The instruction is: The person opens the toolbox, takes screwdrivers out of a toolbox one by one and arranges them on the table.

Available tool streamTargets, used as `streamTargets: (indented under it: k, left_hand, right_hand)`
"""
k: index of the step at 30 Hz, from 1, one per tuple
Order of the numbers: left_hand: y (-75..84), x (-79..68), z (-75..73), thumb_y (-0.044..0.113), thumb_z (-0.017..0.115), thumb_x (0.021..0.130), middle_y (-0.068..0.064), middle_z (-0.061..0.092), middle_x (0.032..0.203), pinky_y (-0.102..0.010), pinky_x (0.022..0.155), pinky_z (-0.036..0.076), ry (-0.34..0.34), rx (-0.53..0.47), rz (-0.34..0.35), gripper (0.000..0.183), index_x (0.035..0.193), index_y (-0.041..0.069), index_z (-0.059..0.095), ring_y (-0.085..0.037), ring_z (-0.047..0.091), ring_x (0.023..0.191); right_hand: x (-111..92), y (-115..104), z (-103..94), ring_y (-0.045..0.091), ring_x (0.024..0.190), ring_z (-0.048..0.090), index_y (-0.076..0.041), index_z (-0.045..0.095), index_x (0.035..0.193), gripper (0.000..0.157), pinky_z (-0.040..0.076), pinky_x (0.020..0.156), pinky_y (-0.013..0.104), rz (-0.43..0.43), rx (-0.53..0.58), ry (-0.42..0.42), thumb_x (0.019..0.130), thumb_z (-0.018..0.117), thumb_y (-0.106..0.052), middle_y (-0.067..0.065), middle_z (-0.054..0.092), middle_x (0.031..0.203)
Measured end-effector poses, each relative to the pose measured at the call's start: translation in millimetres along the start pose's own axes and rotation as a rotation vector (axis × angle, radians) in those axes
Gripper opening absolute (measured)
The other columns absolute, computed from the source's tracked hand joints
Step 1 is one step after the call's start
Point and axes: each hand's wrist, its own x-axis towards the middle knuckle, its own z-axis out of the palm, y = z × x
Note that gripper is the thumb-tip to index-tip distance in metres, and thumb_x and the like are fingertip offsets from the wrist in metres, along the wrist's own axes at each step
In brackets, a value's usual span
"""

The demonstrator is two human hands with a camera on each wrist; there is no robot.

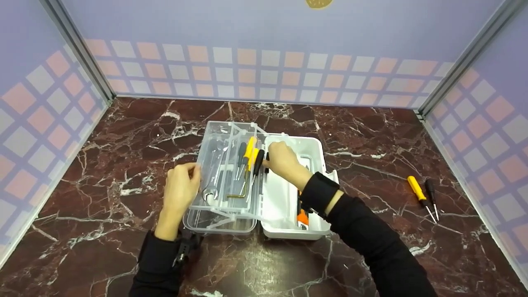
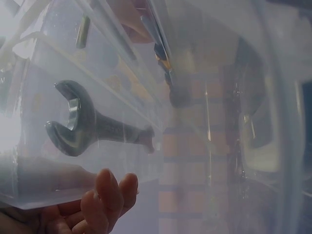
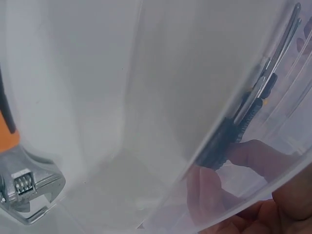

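A toolbox stands unfolded: white base [image 1: 276, 202] on the right, clear plastic tray [image 1: 214, 142] on the left. My left hand [image 1: 181, 185] pinches the tray's left edge, with the thumb showing through the plastic in the left wrist view. Close by in the tray lies an open-end wrench [image 2: 105, 126]. My right hand [image 1: 284, 159] reaches over the hinge side and grips a black-handled tool [image 3: 222, 144]; its shaft is hard to separate from others there. Beside it in the tray lie a black-handled screwdriver [image 1: 258, 161], yellow-handled screwdrivers [image 1: 249, 147] and a brass-coloured hex key [image 1: 237, 196].
An adjustable wrench [image 3: 31, 180] with an orange and black handle lies in the white base, partly under my right forearm. On the marbled table [image 1: 371, 255] at the right are a yellow screwdriver [image 1: 416, 189] and a black screwdriver [image 1: 430, 192]. Patterned panels [image 1: 264, 74] enclose three sides.
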Motion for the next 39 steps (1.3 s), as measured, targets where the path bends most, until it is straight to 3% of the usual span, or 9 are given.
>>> streamTargets:
  k: [5, 10, 16, 21, 25, 31, 39]
  left_hand:
    - [0.2, -0.4, 0.0, 0.015, 0.049, 0.087, -0.007, 0.061, 0.059, -0.043, 0.059, 0.045, 0.001, -0.001, 0.002, 0.023, 0.086, 0.003, 0.069, -0.028, 0.059, 0.059]
    - [-0.1, 0.0, 0.9, 0.014, 0.049, 0.087, -0.007, 0.06, 0.058, -0.043, 0.06, 0.045, 0.008, -0.007, 0.014, 0.023, 0.084, 0.003, 0.069, -0.028, 0.059, 0.06]
    - [0.1, 0.2, 1.4, 0.015, 0.049, 0.088, -0.006, 0.06, 0.057, -0.042, 0.058, 0.045, -0.001, -0.005, 0.01, 0.024, 0.085, 0.003, 0.069, -0.027, 0.058, 0.058]
    - [-0.5, 0.4, 1.1, 0.014, 0.048, 0.087, -0.004, 0.057, 0.052, -0.04, 0.054, 0.043, 0.004, 0.002, 0.015, 0.024, 0.081, 0.004, 0.068, -0.025, 0.056, 0.053]
    - [-0.9, 0.5, 1.1, 0.014, 0.049, 0.087, -0.003, 0.056, 0.051, -0.04, 0.054, 0.043, 0.003, -0.005, 0.011, 0.024, 0.077, 0.004, 0.067, -0.023, 0.055, 0.05]
    - [-0.9, 0.7, 1.4, 0.014, 0.048, 0.088, -0.002, 0.056, 0.05, -0.039, 0.052, 0.043, -0.008, -0.002, 0.004, 0.024, 0.076, 0.004, 0.067, -0.023, 0.055, 0.049]
    - [-1.2, 1.1, 1.2, 0.014, 0.048, 0.088, -0.004, 0.057, 0.052, -0.041, 0.057, 0.044, -0.006, -0.002, 0.012, 0.025, 0.076, 0.004, 0.067, -0.026, 0.057, 0.056]
  right_hand:
    - [-1.3, 0.5, 1.5, 0.034, 0.068, 0.06, -0.004, 0.051, 0.06, 0.02, 0.048, 0.061, 0.043, -0.009, 0.003, 0.023, 0.067, 0.069, -0.008, 0.018, 0.061, 0.072]
    - [-1.7, 0.8, 0.1, 0.034, 0.067, 0.059, -0.006, 0.047, 0.058, 0.023, 0.047, 0.061, 0.043, -0.02, -0.004, 0.025, 0.066, 0.069, -0.009, 0.017, 0.06, 0.071]
    - [-0.8, 3.9, -5.9, 0.024, 0.057, 0.049, -0.011, 0.037, 0.053, 0.033, 0.045, 0.057, 0.039, -0.007, 0.039, 0.004, 0.068, 0.066, -0.014, 0.005, 0.046, 0.059]
    - [-3.1, 5.9, -19.7, 0.014, 0.044, 0.034, -0.014, 0.035, 0.045, 0.036, 0.032, 0.044, 0.028, -0.014, 0.12, 0.033, 0.068, 0.063, -0.012, -0.004, 0.034, 0.045]
    - [-7.6, 11.5, -35.4, 0.008, 0.036, 0.031, -0.014, 0.038, 0.042, 0.036, 0.025, 0.038, 0.022, 0.017, 0.205, 0.028, 0.069, 0.06, -0.009, -0.005, 0.036, 0.039]
    - [-16.3, 35.2, -57.4, 0.01, 0.04, 0.045, -0.008, 0.05, 0.054, 0.025, 0.038, 0.038, 0.02, 0.153, 0.293, -0.023, 0.075, 0.063, -0.012, 0.004, 0.055, 0.052]
    - [-33.3, 94.5, -76.5, 0.012, 0.04, 0.046, -0.001, 0.059, 0.063, 0.017, 0.038, 0.037, 0.023, 0.209, 0.265, 0.039, 0.076, 0.062, -0.012, 0.009, 0.058, 0.056]
